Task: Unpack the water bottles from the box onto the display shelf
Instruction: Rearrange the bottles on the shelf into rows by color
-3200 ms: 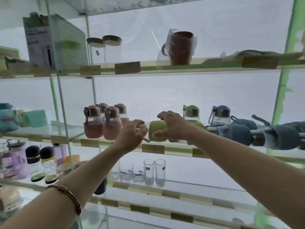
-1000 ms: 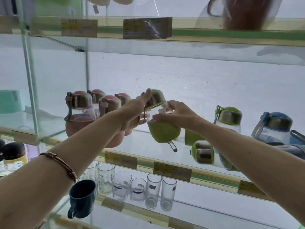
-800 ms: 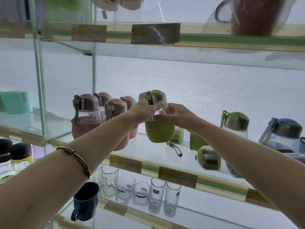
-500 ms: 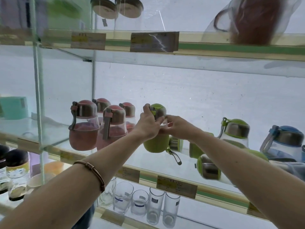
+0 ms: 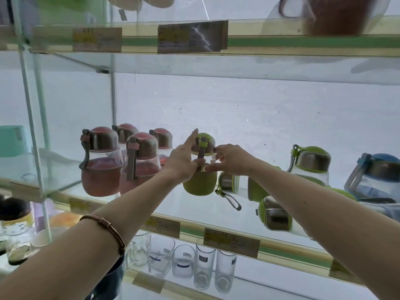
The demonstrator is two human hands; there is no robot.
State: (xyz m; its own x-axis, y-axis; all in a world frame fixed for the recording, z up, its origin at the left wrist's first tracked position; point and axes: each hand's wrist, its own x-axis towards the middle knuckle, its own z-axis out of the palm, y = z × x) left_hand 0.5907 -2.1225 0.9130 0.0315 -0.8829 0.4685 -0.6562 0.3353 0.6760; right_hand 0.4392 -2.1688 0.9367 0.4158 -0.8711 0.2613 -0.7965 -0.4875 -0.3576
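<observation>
A green water bottle (image 5: 200,182) with a metal-banded cap stands upright on the middle glass shelf (image 5: 134,200), right of several pink bottles (image 5: 101,163). My left hand (image 5: 183,161) holds its clear neck from the left, forefinger raised beside the cap. On the right side of the same neck my right hand (image 5: 231,162) pinches a small white tag. Two more green bottles (image 5: 273,215) lie on their sides behind my right forearm. Another green bottle (image 5: 311,167) and a blue one (image 5: 376,178) stand further right. No box is in view.
Clear drinking glasses (image 5: 203,267) line the lower shelf, with a dark blue mug (image 5: 108,282) under my left forearm. Price labels (image 5: 231,242) run along the shelf fronts. The top shelf carries a wrapped brown jug (image 5: 337,14). A glass divider (image 5: 32,118) stands at the left.
The green bottle went from lying tilted in both hands to standing upright on the shelf beside the pink bottles. My hands stayed on its neck, and the view moved closer.
</observation>
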